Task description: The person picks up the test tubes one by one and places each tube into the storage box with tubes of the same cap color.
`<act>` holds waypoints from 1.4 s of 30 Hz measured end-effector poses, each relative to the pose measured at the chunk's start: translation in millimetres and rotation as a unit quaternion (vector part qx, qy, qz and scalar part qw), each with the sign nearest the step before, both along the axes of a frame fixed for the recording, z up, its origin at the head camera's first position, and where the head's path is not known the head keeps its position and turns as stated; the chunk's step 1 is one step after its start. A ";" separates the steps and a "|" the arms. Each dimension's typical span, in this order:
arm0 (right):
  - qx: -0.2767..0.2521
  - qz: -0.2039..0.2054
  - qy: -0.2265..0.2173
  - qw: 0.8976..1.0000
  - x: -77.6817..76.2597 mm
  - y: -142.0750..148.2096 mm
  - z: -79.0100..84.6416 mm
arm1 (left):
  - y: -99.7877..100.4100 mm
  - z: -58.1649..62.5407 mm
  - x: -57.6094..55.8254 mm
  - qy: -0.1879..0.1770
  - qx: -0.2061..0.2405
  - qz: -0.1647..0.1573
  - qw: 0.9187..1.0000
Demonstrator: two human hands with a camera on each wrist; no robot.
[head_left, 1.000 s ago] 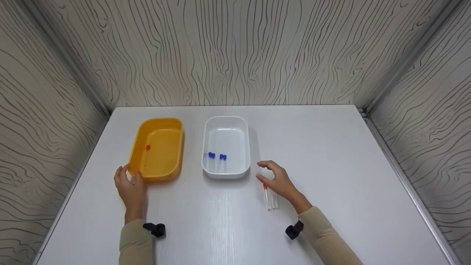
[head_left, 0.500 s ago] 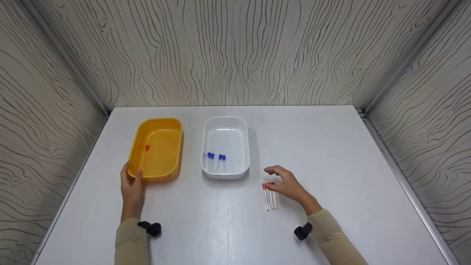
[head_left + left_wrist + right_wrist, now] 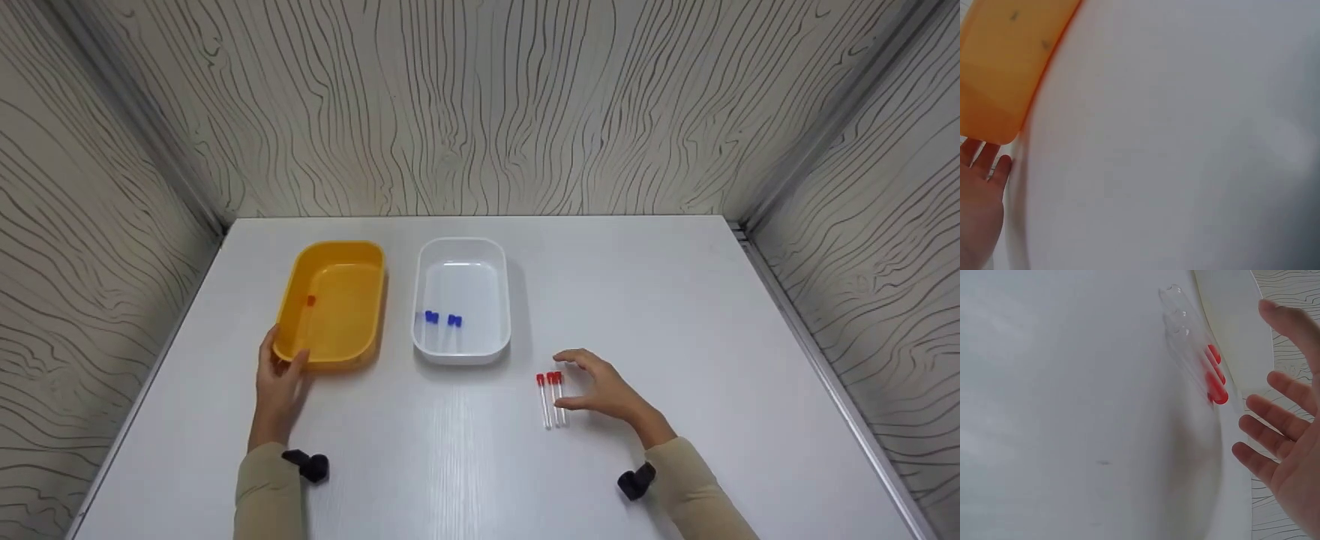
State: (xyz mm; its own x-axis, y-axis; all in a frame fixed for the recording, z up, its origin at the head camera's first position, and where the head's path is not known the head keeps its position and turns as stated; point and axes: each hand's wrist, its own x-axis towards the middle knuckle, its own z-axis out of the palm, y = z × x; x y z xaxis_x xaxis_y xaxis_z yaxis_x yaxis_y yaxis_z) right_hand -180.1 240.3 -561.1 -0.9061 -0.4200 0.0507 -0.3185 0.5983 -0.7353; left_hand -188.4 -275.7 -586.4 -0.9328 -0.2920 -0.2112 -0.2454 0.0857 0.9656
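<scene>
My left hand (image 3: 277,379) holds the near left corner of a yellow tray (image 3: 375,330), thumb on the front side and fingers on the left side. One red-capped tube (image 3: 310,301) lies in that tray. Three clear test tubes with red caps (image 3: 550,378) lie side by side on the table, also visible in the right wrist view as red-capped tubes (image 3: 1216,385). Just right of them and above the table hovers my right hand (image 3: 604,390), thumb and fingers apart, holding nothing. In the left wrist view, fingers of my left hand (image 3: 979,202) reach to the tray's end (image 3: 994,124).
A white tray (image 3: 461,358) stands between the yellow tray and the red-capped tubes. Several blue-capped tubes (image 3: 454,320) lie in it. The white table (image 3: 675,285) is bounded by patterned panels (image 3: 480,112) at the back and sides.
The yellow tray has shifted right along with my left hand, which came onto its corner. My right hand has moved right and nearer the body, uncovering the red caps. The tubes stay put.
</scene>
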 end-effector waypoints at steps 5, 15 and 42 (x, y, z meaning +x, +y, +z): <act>0.013 0.005 -0.001 1.000 3.2 5.5 -3.1 | 9.0 0.5 -1.7 0.003 -0.002 -0.016 1.000; 0.038 0.008 -0.003 0.999 6.7 16.5 -6.6 | 24.6 15.7 -1.5 -0.015 -0.006 -0.053 0.998; 0.171 0.017 0.058 0.983 5.0 7.2 -4.8 | 38.4 -0.4 -11.6 -0.013 -0.011 -0.057 0.998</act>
